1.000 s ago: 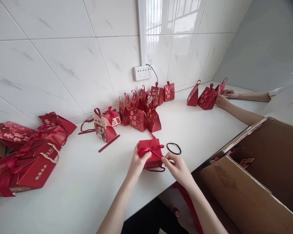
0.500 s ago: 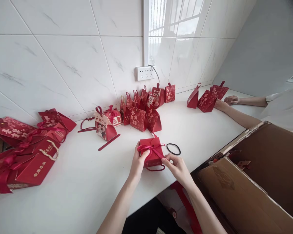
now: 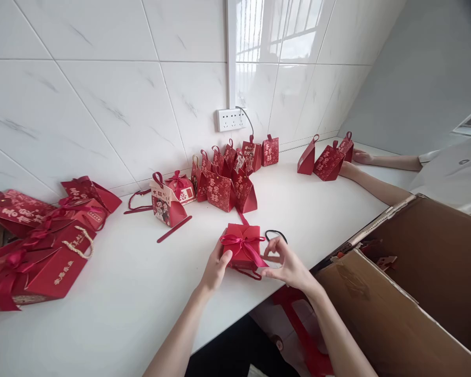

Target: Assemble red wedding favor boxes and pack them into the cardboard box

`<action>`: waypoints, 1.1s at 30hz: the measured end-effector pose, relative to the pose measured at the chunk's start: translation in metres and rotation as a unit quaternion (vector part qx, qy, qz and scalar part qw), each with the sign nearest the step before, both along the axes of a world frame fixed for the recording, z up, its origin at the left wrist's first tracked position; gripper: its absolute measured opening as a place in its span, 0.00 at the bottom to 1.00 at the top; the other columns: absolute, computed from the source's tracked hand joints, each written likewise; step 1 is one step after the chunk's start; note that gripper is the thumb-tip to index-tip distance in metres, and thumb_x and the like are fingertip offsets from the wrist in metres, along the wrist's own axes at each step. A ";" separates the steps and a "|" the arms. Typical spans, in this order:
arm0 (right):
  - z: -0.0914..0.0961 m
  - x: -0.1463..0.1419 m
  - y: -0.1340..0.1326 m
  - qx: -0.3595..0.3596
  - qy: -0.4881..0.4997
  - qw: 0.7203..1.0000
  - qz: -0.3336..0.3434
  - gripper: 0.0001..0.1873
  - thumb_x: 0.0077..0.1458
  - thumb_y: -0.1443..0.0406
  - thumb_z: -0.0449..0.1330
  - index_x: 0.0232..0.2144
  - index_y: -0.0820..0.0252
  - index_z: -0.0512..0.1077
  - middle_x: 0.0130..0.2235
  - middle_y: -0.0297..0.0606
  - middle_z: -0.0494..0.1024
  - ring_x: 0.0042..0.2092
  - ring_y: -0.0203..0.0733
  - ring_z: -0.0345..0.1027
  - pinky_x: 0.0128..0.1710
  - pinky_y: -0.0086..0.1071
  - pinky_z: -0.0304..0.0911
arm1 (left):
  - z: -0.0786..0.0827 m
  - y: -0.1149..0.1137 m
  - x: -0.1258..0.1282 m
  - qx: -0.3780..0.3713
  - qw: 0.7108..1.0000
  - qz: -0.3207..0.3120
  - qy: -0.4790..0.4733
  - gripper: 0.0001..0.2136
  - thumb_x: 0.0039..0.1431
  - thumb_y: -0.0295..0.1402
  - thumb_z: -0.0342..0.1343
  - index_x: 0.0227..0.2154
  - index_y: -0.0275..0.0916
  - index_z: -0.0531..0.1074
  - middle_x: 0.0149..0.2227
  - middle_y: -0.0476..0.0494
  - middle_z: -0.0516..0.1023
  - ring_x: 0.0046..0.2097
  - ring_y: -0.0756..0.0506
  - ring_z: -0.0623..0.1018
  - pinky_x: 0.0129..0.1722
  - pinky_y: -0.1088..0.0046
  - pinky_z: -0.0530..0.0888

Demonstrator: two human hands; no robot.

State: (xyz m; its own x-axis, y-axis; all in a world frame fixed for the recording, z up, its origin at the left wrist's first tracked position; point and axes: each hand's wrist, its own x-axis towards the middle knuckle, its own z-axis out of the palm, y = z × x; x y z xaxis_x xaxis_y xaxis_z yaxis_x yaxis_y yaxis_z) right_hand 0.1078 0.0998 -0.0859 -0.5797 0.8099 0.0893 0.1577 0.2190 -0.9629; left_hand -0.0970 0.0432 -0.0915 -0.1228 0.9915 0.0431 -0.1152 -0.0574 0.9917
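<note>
A small red gift box (image 3: 241, 233) sits on the white table in front of me, with a shiny red ribbon bow (image 3: 242, 245) tied across its top. My left hand (image 3: 216, 267) grips the box's left side, thumb on the near left corner. To the right, my right hand (image 3: 286, 266) has thumb and fingers apart beside the end of the ribbon's tail, holding nothing that I can see. A twisted red cord handle (image 3: 249, 274) hangs at the box's near side. Behind my right fingers lies a black elastic band (image 3: 277, 233), partly hidden.
Several red gift boxes (image 3: 220, 191) stand by the tiled wall; larger ones (image 3: 58, 262) are grouped at left. A co-worker's hands (image 3: 351, 168) touch boxes (image 3: 329, 162) at the far right. An open cardboard carton (image 3: 377, 298) stands against the table's right edge.
My right fingers have parted from the ribbon's tail, and my left thumb has moved off the bow onto the box. The co-worker's farthest box now stands more upright.
</note>
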 end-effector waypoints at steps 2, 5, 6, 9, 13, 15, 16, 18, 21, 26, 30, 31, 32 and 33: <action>-0.005 -0.001 0.008 0.076 -0.024 0.997 0.000 0.55 0.31 0.50 0.72 0.58 0.58 0.51 0.56 0.51 0.57 0.59 0.53 0.56 0.55 0.48 0.62 | -0.002 0.001 0.000 0.010 1.000 -0.012 0.002 0.29 0.56 0.49 0.53 0.57 0.40 0.63 0.57 0.39 0.69 0.61 0.38 0.65 0.59 0.65 0.65; -0.007 -0.009 0.011 0.125 -0.068 0.989 0.031 0.63 0.37 0.52 0.70 0.65 0.56 0.36 0.63 0.56 0.47 0.65 0.57 0.44 0.59 0.53 0.56 | -0.002 -0.001 0.000 0.018 1.000 -0.012 0.021 0.28 0.56 0.50 0.53 0.55 0.39 0.65 0.56 0.38 0.70 0.59 0.37 0.67 0.57 0.63 0.66; -0.006 -0.012 0.010 0.133 -0.067 0.988 0.038 0.60 0.41 0.54 0.69 0.65 0.55 0.36 0.63 0.55 0.49 0.65 0.56 0.45 0.59 0.52 0.57 | 0.000 -0.003 0.000 0.019 0.999 -0.006 0.025 0.28 0.55 0.50 0.53 0.55 0.39 0.65 0.56 0.38 0.70 0.60 0.37 0.66 0.57 0.63 0.66; 0.003 -0.015 0.000 0.196 -0.041 0.980 0.016 0.53 0.47 0.63 0.65 0.65 0.52 0.36 0.62 0.52 0.52 0.64 0.54 0.50 0.58 0.49 0.60 | 0.012 -0.009 -0.002 0.054 0.998 0.025 0.024 0.29 0.54 0.49 0.55 0.57 0.41 0.62 0.60 0.38 0.65 0.62 0.38 0.63 0.59 0.64 0.64; 0.022 -0.007 -0.010 0.284 -0.015 0.957 -0.052 0.51 0.49 0.67 0.65 0.65 0.48 0.38 0.64 0.51 0.51 0.65 0.55 0.49 0.58 0.49 0.61 | 0.043 -0.015 -0.002 0.079 0.985 0.137 0.066 0.24 0.53 0.45 0.57 0.51 0.42 0.64 0.54 0.39 0.69 0.57 0.40 0.69 0.54 0.67 0.67; 0.032 -0.001 -0.013 0.320 -0.014 0.945 -0.067 0.50 0.50 0.67 0.65 0.65 0.47 0.37 0.64 0.50 0.51 0.66 0.54 0.45 0.58 0.50 0.60 | 0.059 -0.016 0.001 0.056 0.978 0.170 0.105 0.19 0.52 0.43 0.59 0.45 0.41 0.68 0.45 0.41 0.74 0.49 0.42 0.73 0.47 0.69 0.69; 0.037 0.001 -0.014 0.338 -0.015 0.938 -0.071 0.50 0.51 0.66 0.64 0.65 0.46 0.37 0.64 0.49 0.50 0.66 0.54 0.44 0.58 0.50 0.60 | 0.066 -0.017 0.002 0.045 0.978 0.169 0.118 0.18 0.51 0.43 0.60 0.42 0.41 0.69 0.41 0.42 0.75 0.45 0.43 0.74 0.45 0.70 0.69; 0.045 0.003 -0.017 0.372 -0.017 0.925 -0.079 0.48 0.52 0.67 0.63 0.65 0.45 0.38 0.64 0.48 0.51 0.67 0.53 0.42 0.59 0.50 0.60 | 0.077 -0.018 0.007 0.026 0.978 0.158 0.131 0.16 0.50 0.43 0.61 0.38 0.40 0.70 0.38 0.44 0.76 0.40 0.45 0.75 0.42 0.71 0.70; 0.053 0.004 -0.023 0.410 -0.025 0.907 -0.094 0.46 0.54 0.67 0.62 0.65 0.44 0.38 0.64 0.47 0.52 0.67 0.52 0.42 0.59 0.50 0.60 | 0.087 -0.021 0.012 0.024 0.977 0.160 0.142 0.13 0.51 0.41 0.60 0.37 0.41 0.71 0.35 0.46 0.76 0.37 0.46 0.75 0.39 0.72 0.70; 0.057 0.007 -0.030 0.425 -0.046 0.897 -0.111 0.48 0.53 0.68 0.63 0.65 0.43 0.37 0.64 0.47 0.52 0.67 0.54 0.43 0.57 0.51 0.62 | 0.092 -0.025 0.015 0.075 0.976 0.157 0.133 0.05 0.53 0.36 0.58 0.29 0.40 0.71 0.30 0.48 0.75 0.34 0.48 0.74 0.36 0.75 0.70; 0.057 0.012 -0.034 0.413 -0.049 0.902 -0.119 0.49 0.52 0.68 0.63 0.65 0.43 0.37 0.64 0.47 0.51 0.67 0.55 0.43 0.57 0.52 0.62 | 0.099 -0.029 0.011 0.063 0.989 0.123 0.056 0.11 0.49 0.37 0.62 0.34 0.40 0.69 0.28 0.50 0.75 0.32 0.48 0.75 0.33 0.75 0.71; 0.058 0.013 -0.035 0.409 -0.050 0.903 -0.121 0.49 0.52 0.68 0.63 0.65 0.43 0.37 0.64 0.47 0.51 0.67 0.55 0.43 0.57 0.52 0.62 | 0.102 -0.030 0.010 0.059 0.992 0.106 0.043 0.13 0.48 0.37 0.63 0.34 0.40 0.69 0.27 0.50 0.74 0.31 0.49 0.75 0.32 0.76 0.71; 0.058 0.014 -0.036 0.406 -0.051 0.904 -0.124 0.49 0.52 0.68 0.63 0.65 0.42 0.37 0.64 0.46 0.51 0.66 0.55 0.44 0.57 0.52 0.62 | 0.105 -0.031 0.009 0.056 0.994 0.086 0.038 0.13 0.47 0.37 0.64 0.33 0.40 0.69 0.27 0.51 0.74 0.30 0.49 0.75 0.31 0.76 0.71; 0.058 0.015 -0.037 0.403 -0.052 0.905 -0.125 0.49 0.52 0.68 0.63 0.65 0.42 0.37 0.64 0.46 0.51 0.66 0.55 0.44 0.57 0.52 0.62 | 0.107 -0.032 0.008 0.054 0.996 0.064 0.041 0.12 0.47 0.37 0.64 0.31 0.40 0.69 0.26 0.50 0.74 0.30 0.50 0.74 0.30 0.77 0.71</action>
State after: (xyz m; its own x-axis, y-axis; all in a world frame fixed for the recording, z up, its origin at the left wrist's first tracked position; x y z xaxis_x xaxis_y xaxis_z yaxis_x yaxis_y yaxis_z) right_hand 0.1229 0.0632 -0.0274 -0.4259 0.6135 0.6650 0.3807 0.7883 -0.4834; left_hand -0.0888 0.0110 0.0158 -0.2389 0.9573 0.1628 -0.0195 -0.1723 0.9849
